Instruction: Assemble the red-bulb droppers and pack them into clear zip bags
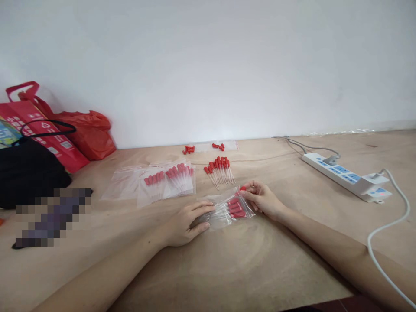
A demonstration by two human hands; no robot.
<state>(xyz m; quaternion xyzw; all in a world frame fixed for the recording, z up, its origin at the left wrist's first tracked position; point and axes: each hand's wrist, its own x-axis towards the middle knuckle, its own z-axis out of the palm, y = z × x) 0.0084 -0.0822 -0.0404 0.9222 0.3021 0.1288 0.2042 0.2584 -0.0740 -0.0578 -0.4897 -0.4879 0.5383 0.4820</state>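
A clear zip-lock bag (224,212) lies on the table with several red-bulbed droppers (236,208) inside, their bulbs towards its right-hand opening. My left hand (190,221) grips the closed left end of this bag, thumb below and fingers above. At the opening, my right hand (260,199) pinches the red bulb of another dropper (242,189); its stem seems to run into the bag. Just behind, a fan of loose droppers (221,169) rests on the table. To the left lie flat bags, one holding droppers (177,175) and others partly overlapping it.
Loose red bulbs (188,150) and a small clear bag (204,147) lie near the wall. A white power strip (344,175) with plugs and a cable (370,242) occupies the right side. Red bags (87,134) and a black cloth item (32,173) sit at left, near a blurred-out object (53,219).
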